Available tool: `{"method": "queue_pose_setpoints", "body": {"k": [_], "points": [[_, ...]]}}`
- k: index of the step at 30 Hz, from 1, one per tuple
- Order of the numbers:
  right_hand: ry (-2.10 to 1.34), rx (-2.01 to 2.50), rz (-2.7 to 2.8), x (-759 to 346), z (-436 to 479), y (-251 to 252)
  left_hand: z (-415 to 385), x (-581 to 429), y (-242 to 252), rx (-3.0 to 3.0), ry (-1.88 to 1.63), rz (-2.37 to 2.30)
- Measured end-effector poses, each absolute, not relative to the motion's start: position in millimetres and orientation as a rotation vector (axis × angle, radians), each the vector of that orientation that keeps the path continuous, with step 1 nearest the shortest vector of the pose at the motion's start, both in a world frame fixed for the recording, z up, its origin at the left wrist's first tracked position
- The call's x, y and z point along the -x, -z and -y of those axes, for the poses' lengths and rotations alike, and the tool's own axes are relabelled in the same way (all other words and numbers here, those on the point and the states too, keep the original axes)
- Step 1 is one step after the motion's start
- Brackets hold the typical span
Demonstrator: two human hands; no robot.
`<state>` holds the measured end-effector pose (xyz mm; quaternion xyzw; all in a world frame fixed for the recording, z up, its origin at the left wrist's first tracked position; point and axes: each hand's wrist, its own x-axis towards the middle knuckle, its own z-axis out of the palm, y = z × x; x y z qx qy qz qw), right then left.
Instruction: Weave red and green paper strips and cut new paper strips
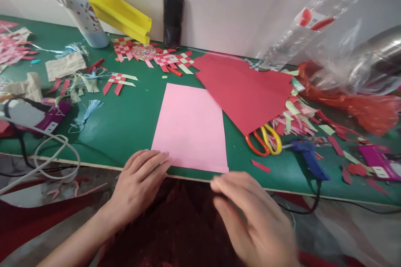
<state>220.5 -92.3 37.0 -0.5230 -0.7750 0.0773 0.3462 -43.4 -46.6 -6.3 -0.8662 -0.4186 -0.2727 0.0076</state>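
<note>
A pink sheet of paper (191,125) lies flat at the table's front edge, with what looks like a narrow creased strip along its near side. My left hand (138,179) rests with outstretched fingers on the near left corner of that sheet. Just off the near right corner is my right hand (253,217), slightly blurred; its fingers are bent, its thumb stands apart from them, and nothing shows between. Red sheets of paper (241,87) overlap the pink sheet's far right side. Scissors (265,139) with one red and one yellow handle loop poke out from under the red sheets.
A blue glue gun (310,158) lies right of the scissors, among paper strips (294,112). Woven paper pieces (125,48), a phone (173,21) and a bottle (78,8) stand or lie along the wall. Tassels (89,110) and a white cable (62,139) are at left.
</note>
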Motion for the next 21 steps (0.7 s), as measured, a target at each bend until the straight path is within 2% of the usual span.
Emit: {"method": "queue_pose_setpoints", "body": {"k": [3, 8, 21], "points": [[-0.077, 1.341, 2.170, -217, 67, -24, 42, 38, 8, 2.753, 0.713, 1.325], [0.050, 1.479, 2.286, -229, 76, 7, 45, 39, 10, 2.801, 0.654, 1.275], [-0.053, 1.350, 2.200, -242, 78, 13, 46, 48, 6, 2.886, 0.894, 1.247]]}}
